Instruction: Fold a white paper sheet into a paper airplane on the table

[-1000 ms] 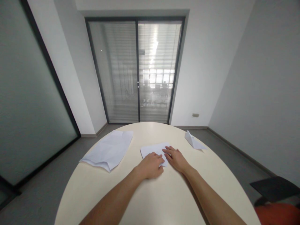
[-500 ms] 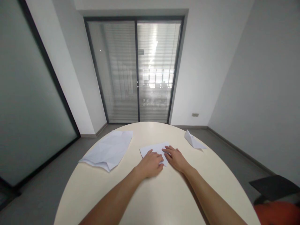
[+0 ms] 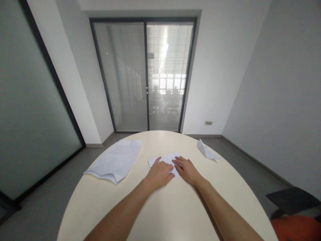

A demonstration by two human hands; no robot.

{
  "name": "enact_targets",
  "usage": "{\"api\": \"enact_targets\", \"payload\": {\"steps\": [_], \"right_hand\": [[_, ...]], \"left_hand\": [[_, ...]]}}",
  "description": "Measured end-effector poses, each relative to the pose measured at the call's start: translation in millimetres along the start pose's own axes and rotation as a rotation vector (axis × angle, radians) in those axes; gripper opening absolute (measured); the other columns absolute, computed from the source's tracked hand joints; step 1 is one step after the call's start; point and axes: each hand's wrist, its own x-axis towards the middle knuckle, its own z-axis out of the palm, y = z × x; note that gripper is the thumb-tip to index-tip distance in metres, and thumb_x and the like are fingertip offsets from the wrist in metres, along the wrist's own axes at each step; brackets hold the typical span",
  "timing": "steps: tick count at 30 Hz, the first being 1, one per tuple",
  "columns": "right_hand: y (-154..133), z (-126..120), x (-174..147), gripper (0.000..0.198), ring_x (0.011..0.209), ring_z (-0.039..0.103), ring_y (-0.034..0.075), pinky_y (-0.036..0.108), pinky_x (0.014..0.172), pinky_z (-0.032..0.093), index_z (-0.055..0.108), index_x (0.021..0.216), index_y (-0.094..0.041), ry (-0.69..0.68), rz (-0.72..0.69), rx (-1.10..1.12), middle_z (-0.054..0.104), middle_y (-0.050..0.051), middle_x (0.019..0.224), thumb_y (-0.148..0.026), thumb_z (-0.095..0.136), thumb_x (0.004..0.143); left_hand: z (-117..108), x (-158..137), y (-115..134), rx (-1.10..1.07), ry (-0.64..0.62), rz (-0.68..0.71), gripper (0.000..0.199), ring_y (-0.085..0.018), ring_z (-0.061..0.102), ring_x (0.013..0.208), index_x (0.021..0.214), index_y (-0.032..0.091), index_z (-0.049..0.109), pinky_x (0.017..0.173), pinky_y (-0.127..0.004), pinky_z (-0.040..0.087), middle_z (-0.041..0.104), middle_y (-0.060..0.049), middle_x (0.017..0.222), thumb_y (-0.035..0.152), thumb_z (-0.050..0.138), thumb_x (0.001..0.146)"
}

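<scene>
A folded sheet of white paper lies flat near the middle of the round table, partly covered by both hands. My left hand rests on its left and near part, fingers spread and thumb toward the right. On the paper's right side lies my right hand, its fingers stretched out to the left. The fingertips of the two hands are close together. Neither hand grips the paper; both press on it from above. The paper's near edge is mostly hidden under the hands.
Several creased white sheets lie on the left of the cream table. A folded paper piece stands at the far right edge. A black and red chair is at the lower right. Glass doors are beyond.
My left hand has shifted slightly left and away from me on the paper. The paper's left edge sits a little further left. My right hand has barely moved.
</scene>
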Motion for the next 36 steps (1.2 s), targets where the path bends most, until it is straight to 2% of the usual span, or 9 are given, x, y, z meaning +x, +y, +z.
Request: {"api": "enact_targets", "payload": {"steps": [5,9,15,17,20,24,26,32,36], "right_hand": [[-0.4,-0.4,0.4,0.04,0.141,0.038,0.028,0.06,0.114,0.022,0.061,0.131,-0.028,0.004,-0.001,-0.012,0.049,0.009,0.148,-0.036,0.042,0.097],[-2.1,-0.8,-0.2,0.04,0.14,0.039,0.028,0.061,0.113,0.023,0.061,0.132,-0.028,0.017,-0.008,-0.025,0.05,0.008,0.148,-0.036,0.042,0.097],[-3.5,-1.4,-1.8,0.039,0.134,0.046,0.028,0.057,0.113,0.026,0.063,0.129,-0.026,0.069,0.003,-0.093,0.055,0.009,0.142,-0.035,0.042,0.097],[-4.4,-3.0,-2.1,0.039,0.13,0.05,0.027,0.05,0.112,0.03,0.065,0.127,-0.025,0.102,0.004,-0.137,0.059,0.009,0.138,-0.036,0.043,0.097],[-7.2,-6.8,-2.5,0.038,0.118,0.056,0.026,0.041,0.106,0.036,0.068,0.122,-0.022,0.14,0.011,-0.199,0.064,0.01,0.128,-0.038,0.046,0.095],[-12.3,-10.2,-3.2,0.035,0.107,0.06,0.027,0.038,0.099,0.041,0.071,0.114,-0.02,0.167,0.034,-0.245,0.068,0.012,0.116,-0.038,0.049,0.094],[-13.7,-9.6,-3.3,0.034,0.107,0.06,0.027,0.038,0.098,0.042,0.072,0.11,-0.018,0.173,0.025,-0.234,0.068,0.013,0.114,-0.037,0.05,0.093],[-15.2,-1.6,-3.3,0.041,0.129,0.05,0.021,0.035,0.112,0.037,0.062,0.13,-0.019,0.09,-0.297,0.0,0.057,0.01,0.139,-0.03,0.039,0.098],[-17.7,0.0,-4.2,0.047,0.137,0.045,0.023,0.039,0.117,0.032,0.056,0.139,-0.02,-0.039,-0.352,0.032,0.053,0.01,0.146,-0.038,0.038,0.1]], "left_hand": [[7.2,-2.4,-4.1,-0.006,0.105,-0.009,0.026,-0.024,0.06,0.107,0.108,0.024,0.064,0.117,-0.048,0.024,0.072,-0.005,0.101,0.04,0.065,0.088],[9.4,-4.4,-8.3,-0.025,0.188,-0.062,0.048,-0.028,0.055,0.117,0.124,0.023,0.059,0.116,-0.05,0.025,0.069,-0.007,0.115,0.044,0.071,0.083],[17.5,-4.0,-15.0,-0.036,0.277,-0.194,0.079,-0.03,0.048,0.126,0.145,0.018,0.037,0.112,-0.048,0.034,0.054,-0.013,0.139,0.047,0.071,0.08],[20.5,-3.8,-16.3,-0.025,0.272,-0.238,0.078,-0.03,0.046,0.13,0.146,0.018,0.036,0.111,-0.047,0.035,0.05,-0.013,0.143,0.047,0.07,0.082],[20.8,-4.3,-15.9,0.007,0.231,-0.304,0.066,-0.03,0.048,0.127,0.141,0.018,0.044,0.106,-0.045,0.04,0.053,-0.013,0.14,0.046,0.066,0.085],[17.7,-6.0,-15.0,0.083,0.178,-0.331,0.039,-0.03,0.051,0.123,0.122,0.018,0.062,0.106,-0.044,0.041,0.058,-0.012,0.134,0.043,0.058,0.092],[18.3,-6.5,-16.3,0.103,0.149,-0.336,0.034,-0.029,0.051,0.124,0.117,0.019,0.066,0.109,-0.044,0.038,0.058,-0.012,0.135,0.041,0.053,0.095],[26.9,-5.7,-22.2,0.028,0.046,-0.35,0.041,-0.026,0.05,0.129,0.13,0.02,0.061,0.11,-0.041,0.039,0.057,-0.011,0.14,0.039,0.042,0.099],[30.2,-6.0,-22.5,0.014,-0.015,-0.378,0.051,-0.031,0.037,0.141,0.142,0.026,0.05,0.115,-0.052,0.029,0.044,-0.009,0.152,0.047,0.039,0.098]]}}
